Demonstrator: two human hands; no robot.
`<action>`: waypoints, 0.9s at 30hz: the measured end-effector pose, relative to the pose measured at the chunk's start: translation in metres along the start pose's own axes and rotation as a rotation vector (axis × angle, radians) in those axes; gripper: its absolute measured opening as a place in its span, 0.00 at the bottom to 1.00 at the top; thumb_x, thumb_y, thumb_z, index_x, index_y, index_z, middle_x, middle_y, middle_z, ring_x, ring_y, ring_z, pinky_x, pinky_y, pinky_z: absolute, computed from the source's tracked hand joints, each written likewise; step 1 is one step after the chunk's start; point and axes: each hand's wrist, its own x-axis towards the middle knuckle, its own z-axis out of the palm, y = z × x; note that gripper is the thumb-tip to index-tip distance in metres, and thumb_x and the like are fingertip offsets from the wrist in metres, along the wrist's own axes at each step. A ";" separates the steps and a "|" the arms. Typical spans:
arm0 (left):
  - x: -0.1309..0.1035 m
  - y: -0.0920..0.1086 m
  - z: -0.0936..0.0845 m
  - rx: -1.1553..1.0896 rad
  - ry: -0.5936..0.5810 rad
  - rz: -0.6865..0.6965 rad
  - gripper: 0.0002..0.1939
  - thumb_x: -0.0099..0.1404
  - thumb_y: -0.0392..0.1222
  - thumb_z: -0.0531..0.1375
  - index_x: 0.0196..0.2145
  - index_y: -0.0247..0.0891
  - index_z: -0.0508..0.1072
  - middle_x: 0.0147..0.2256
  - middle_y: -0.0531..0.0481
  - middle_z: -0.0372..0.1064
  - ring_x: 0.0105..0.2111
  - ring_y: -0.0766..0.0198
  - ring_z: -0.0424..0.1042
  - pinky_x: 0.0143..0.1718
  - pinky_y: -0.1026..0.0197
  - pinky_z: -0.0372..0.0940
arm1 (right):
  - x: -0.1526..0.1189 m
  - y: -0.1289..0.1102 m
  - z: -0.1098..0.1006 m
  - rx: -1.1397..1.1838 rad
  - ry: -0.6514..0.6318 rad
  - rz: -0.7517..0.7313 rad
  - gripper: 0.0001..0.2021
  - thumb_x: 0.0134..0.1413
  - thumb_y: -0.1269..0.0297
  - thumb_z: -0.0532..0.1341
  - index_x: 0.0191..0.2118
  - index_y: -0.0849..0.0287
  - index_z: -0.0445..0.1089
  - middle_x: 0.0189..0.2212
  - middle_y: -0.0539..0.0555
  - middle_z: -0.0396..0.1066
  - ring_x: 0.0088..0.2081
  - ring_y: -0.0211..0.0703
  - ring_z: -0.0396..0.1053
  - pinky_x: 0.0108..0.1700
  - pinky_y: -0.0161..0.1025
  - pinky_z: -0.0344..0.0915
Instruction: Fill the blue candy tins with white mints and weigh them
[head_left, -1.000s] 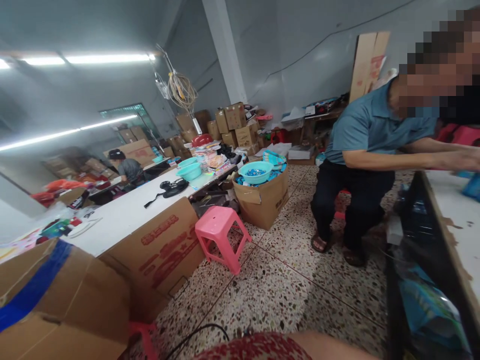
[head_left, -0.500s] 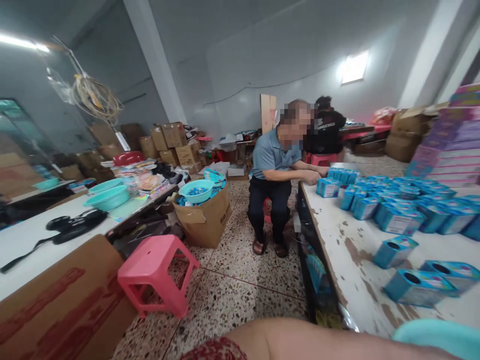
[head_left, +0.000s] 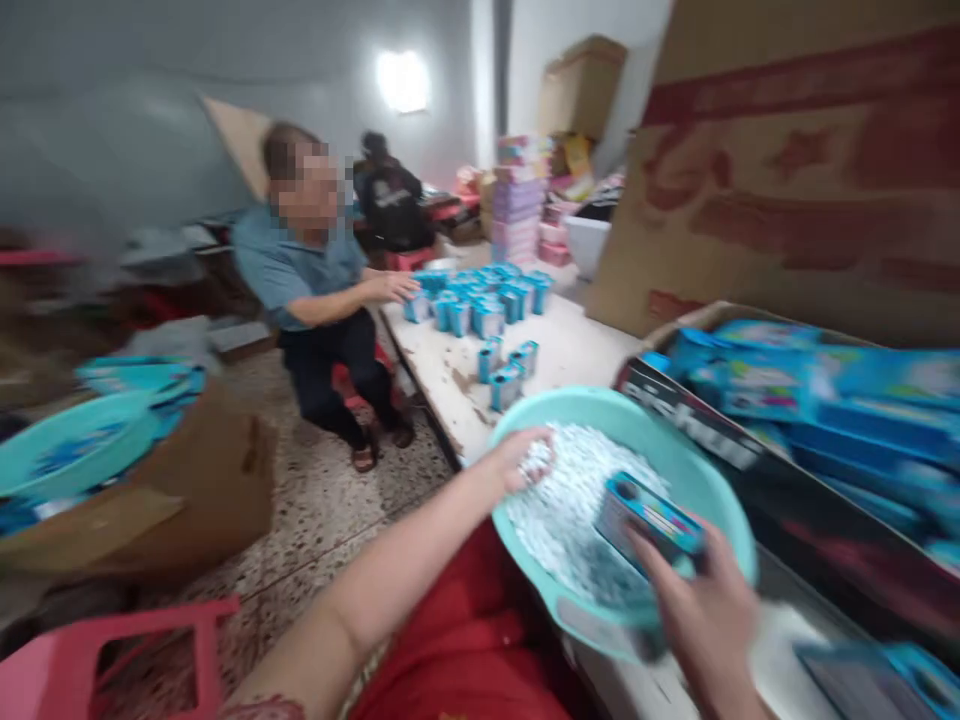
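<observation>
Gripping a blue box in right hand, held tilted over the right part of a turquoise basin, with a dark opening at the left end of its top. Got left hand just inside the basin's left edge, at the white pieces, with fingers curled around a small clump of them. Can't make out any white in that opening; would guess not filled yet, can't confirm.

Would call it partway through. Reading the far cluster of boxes as the bigger, maybe finished batch, standing upright on the white table. Can't tell full from bare in there. Counting three nearer boxes between cluster and basin, also upright. Judging plenty left: seeing a broad heap of white in the basin, plus blue packs piled in the open black-sided carton on the right. Spotting one more blue item at near right, cut off and blurred.

Further out, noting a co-worker's hand at the cluster's left end. On the far left, seeing a second basin with small blue items, sitting on a brown carton; too smeared to identify.
</observation>
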 end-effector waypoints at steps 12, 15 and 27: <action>-0.026 -0.012 0.075 -0.090 -0.077 0.544 0.17 0.47 0.47 0.66 0.22 0.36 0.63 0.17 0.56 0.62 0.17 0.70 0.65 0.17 0.70 0.58 | 0.002 -0.003 -0.003 -0.032 -0.083 -0.137 0.14 0.47 0.55 0.66 0.39 0.55 0.69 0.35 0.52 0.73 0.38 0.46 0.70 0.41 0.42 0.65; -0.025 -0.020 0.080 -0.026 -0.064 0.635 0.17 0.49 0.49 0.66 0.22 0.36 0.63 0.17 0.57 0.62 0.17 0.69 0.66 0.20 0.67 0.61 | 0.002 -0.004 -0.003 -0.045 -0.113 -0.146 0.14 0.48 0.57 0.66 0.41 0.54 0.69 0.37 0.52 0.73 0.40 0.47 0.70 0.42 0.43 0.64; -0.026 -0.016 0.073 0.083 -0.073 0.664 0.16 0.50 0.49 0.66 0.23 0.36 0.64 0.17 0.57 0.61 0.16 0.72 0.61 0.16 0.69 0.55 | 0.003 -0.019 -0.003 -0.128 -0.152 -0.145 0.13 0.48 0.59 0.65 0.39 0.55 0.69 0.36 0.53 0.73 0.39 0.48 0.70 0.40 0.41 0.63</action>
